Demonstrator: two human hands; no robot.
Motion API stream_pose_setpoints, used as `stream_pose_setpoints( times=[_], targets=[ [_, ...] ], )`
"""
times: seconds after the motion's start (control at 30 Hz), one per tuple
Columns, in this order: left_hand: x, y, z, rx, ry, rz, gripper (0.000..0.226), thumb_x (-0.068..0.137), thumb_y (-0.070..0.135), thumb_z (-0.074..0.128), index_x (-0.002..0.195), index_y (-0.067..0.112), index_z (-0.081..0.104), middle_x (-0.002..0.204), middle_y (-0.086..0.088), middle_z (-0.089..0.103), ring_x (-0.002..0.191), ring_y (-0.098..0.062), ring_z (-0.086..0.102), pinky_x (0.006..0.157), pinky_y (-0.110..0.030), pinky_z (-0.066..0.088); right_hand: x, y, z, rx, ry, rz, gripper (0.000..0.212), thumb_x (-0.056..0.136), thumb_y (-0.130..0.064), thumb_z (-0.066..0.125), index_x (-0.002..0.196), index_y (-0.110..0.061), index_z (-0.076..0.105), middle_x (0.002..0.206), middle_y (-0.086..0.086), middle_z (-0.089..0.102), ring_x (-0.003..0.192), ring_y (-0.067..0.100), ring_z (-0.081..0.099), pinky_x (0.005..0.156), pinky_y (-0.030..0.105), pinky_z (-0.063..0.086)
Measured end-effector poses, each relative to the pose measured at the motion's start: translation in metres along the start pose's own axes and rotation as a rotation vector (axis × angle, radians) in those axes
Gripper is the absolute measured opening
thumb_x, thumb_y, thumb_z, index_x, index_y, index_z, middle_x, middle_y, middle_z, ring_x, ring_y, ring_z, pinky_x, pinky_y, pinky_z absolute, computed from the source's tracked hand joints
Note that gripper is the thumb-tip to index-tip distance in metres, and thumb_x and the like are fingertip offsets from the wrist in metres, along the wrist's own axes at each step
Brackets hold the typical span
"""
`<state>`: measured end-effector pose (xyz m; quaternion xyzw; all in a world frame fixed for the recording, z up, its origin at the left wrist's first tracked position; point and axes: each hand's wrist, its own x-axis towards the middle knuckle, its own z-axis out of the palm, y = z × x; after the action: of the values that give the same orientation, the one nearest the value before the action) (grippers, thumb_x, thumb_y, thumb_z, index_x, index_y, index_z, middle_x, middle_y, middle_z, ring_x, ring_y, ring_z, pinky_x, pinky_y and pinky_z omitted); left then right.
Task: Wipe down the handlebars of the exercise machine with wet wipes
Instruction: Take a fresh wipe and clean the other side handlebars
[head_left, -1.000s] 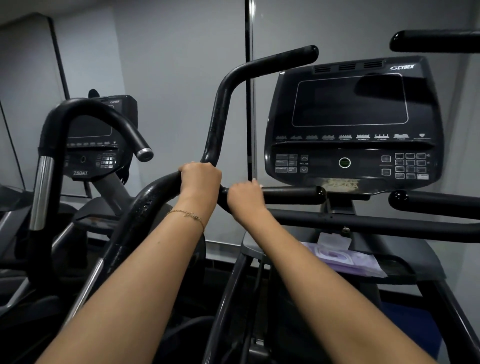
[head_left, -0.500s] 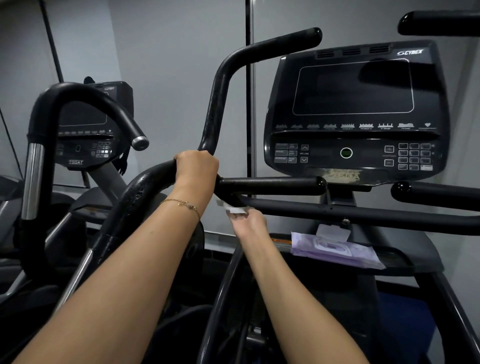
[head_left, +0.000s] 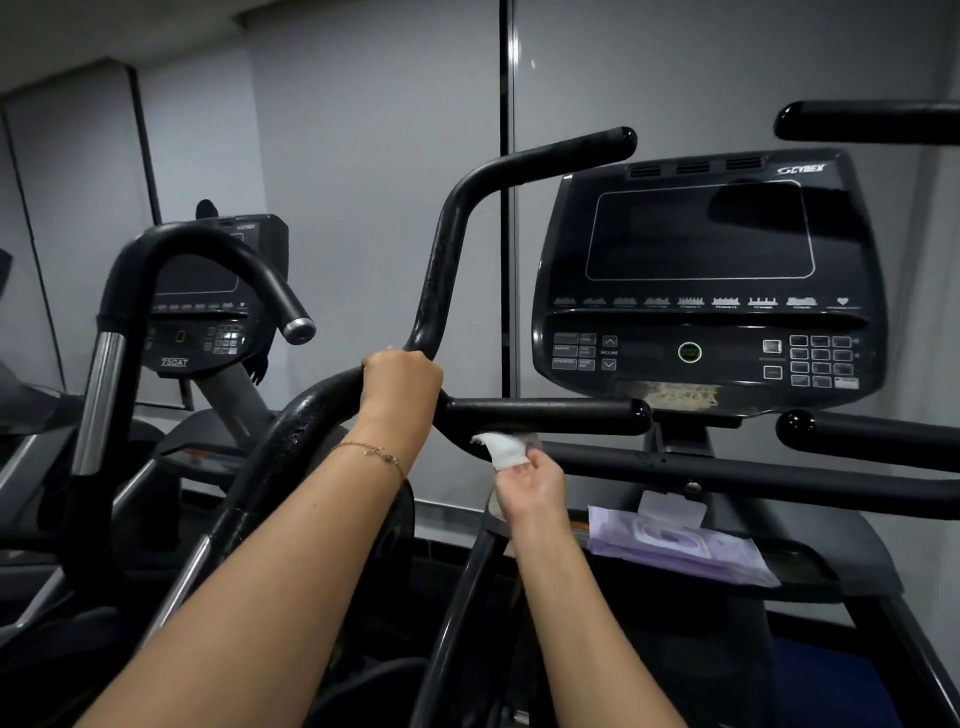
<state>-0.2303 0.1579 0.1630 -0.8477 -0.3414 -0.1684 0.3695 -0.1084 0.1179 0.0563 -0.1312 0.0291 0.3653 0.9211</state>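
The white wet wipe is bunched in the fingertips of the right hand, which pinches it palm-up. It sits just under the short horizontal handlebar; whether it actually presses on the bar cannot be told. That bar runs from just right of the left hand out to a rounded end above and right of the right hand. The left hand is wrapped firmly round the junction where the bar meets the tall curved handlebar, which rises above its knuckles. A thin gold bracelet circles the left wrist. Just right of the right hand, a lilac pack of wet wipes lies flap-open on the machine's tray. Above it, well to the right of both hands, stands the dark console. Far left of the left hand is a second machine.
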Motion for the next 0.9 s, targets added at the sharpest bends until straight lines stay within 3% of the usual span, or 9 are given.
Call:
stream_pose_setpoints(
  times=[0.13, 0.2, 0.27, 0.3, 0.43, 0.53, 0.67, 0.8, 0.9],
  targets=[
    [0.004, 0.003, 0.004, -0.005, 0.001, -0.028, 0.028, 0.088, -0.001, 0.049, 0.11, 0.01, 0.061, 0.107, -0.005, 0.063, 0.099, -0.022, 0.061, 0.07, -0.028, 0.04, -0.009, 0.011, 0.008, -0.043, -0.034, 0.04, 0.037, 0.099, -0.003, 0.028, 0.133, 0.009, 0.034, 0.135, 0.023, 0.045, 0.113, 0.033, 0.054, 0.102, 0.039, 0.036],
    [0.005, 0.005, 0.006, -0.01, 0.0, -0.033, 0.027, 0.088, 0.0, 0.049, 0.109, 0.01, 0.062, 0.105, -0.006, 0.064, 0.1, -0.023, 0.06, 0.073, -0.029, 0.042, -0.031, 0.012, 0.0, -0.021, -0.077, 0.045, 0.046, 0.09, 0.0, 0.05, 0.133, 0.01, 0.036, 0.127, 0.026, 0.053, 0.096, 0.031, 0.065, 0.092, 0.032, 0.049],
    [0.006, 0.005, 0.006, -0.008, -0.003, -0.035, 0.027, 0.088, 0.0, 0.049, 0.109, 0.01, 0.062, 0.105, -0.006, 0.064, 0.101, -0.023, 0.059, 0.072, -0.03, 0.041, -0.049, 0.006, -0.018, 0.014, -0.197, 0.002, 0.086, 0.043, 0.004, 0.087, 0.12, 0.009, 0.048, 0.098, 0.025, 0.069, 0.07, 0.029, 0.072, 0.064, 0.03, 0.059],
    [0.006, 0.005, 0.007, -0.004, -0.008, -0.034, 0.027, 0.089, 0.0, 0.049, 0.11, 0.01, 0.062, 0.106, -0.006, 0.064, 0.101, -0.023, 0.059, 0.072, -0.03, 0.041, -0.057, -0.001, -0.023, 0.009, -0.227, -0.003, 0.096, 0.026, 0.002, 0.091, 0.114, 0.009, 0.051, 0.086, 0.024, 0.071, 0.066, 0.028, 0.072, 0.057, 0.034, 0.059],
    [0.003, 0.002, 0.004, 0.016, -0.01, -0.019, 0.027, 0.09, 0.002, 0.049, 0.113, 0.01, 0.061, 0.109, -0.006, 0.063, 0.102, -0.023, 0.058, 0.07, -0.03, 0.036, -0.098, -0.032, -0.013, -0.054, -0.243, -0.043, 0.034, 0.078, -0.01, 0.049, 0.108, 0.003, 0.055, 0.082, 0.021, 0.072, 0.069, 0.031, 0.072, 0.066, 0.043, 0.056],
    [0.0, -0.003, 0.001, 0.031, -0.02, 0.019, 0.028, 0.091, 0.004, 0.048, 0.116, 0.012, 0.059, 0.112, -0.005, 0.062, 0.105, -0.021, 0.057, 0.071, -0.028, 0.037, -0.126, -0.057, -0.001, -0.115, -0.271, -0.072, 0.031, 0.083, -0.015, 0.045, 0.107, 0.001, 0.057, 0.094, 0.023, 0.071, 0.09, 0.039, 0.067, 0.074, 0.054, 0.05],
    [-0.003, -0.006, -0.001, 0.013, -0.039, 0.039, 0.03, 0.093, 0.007, 0.046, 0.119, 0.014, 0.059, 0.117, -0.005, 0.06, 0.109, -0.02, 0.056, 0.078, -0.026, 0.042, -0.164, -0.082, 0.003, -0.234, -0.209, -0.065, 0.038, 0.098, -0.02, 0.035, 0.121, 0.005, 0.051, 0.118, 0.028, 0.06, 0.109, 0.039, 0.056, 0.086, 0.05, 0.051],
    [-0.002, -0.008, -0.007, 0.002, -0.088, 0.055, 0.032, 0.094, 0.011, 0.046, 0.124, 0.014, 0.056, 0.124, -0.004, 0.058, 0.114, -0.021, 0.055, 0.093, -0.029, 0.045, -0.186, -0.109, 0.019, -0.264, -0.194, -0.17, 0.03, 0.098, -0.019, 0.039, 0.112, 0.003, 0.055, 0.105, 0.021, 0.066, 0.095, 0.032, 0.064, 0.068, 0.044, 0.056],
    [0.008, -0.008, -0.015, -0.006, -0.129, 0.059, 0.035, 0.093, 0.01, 0.045, 0.126, 0.013, 0.055, 0.127, -0.003, 0.058, 0.114, -0.022, 0.06, 0.095, -0.035, 0.05, -0.186, -0.128, 0.038, -0.276, -0.181, -0.277, 0.029, 0.1, -0.014, 0.035, 0.118, 0.003, 0.05, 0.107, 0.02, 0.061, 0.107, 0.034, 0.058, 0.087, 0.048, 0.051]
  ],
)
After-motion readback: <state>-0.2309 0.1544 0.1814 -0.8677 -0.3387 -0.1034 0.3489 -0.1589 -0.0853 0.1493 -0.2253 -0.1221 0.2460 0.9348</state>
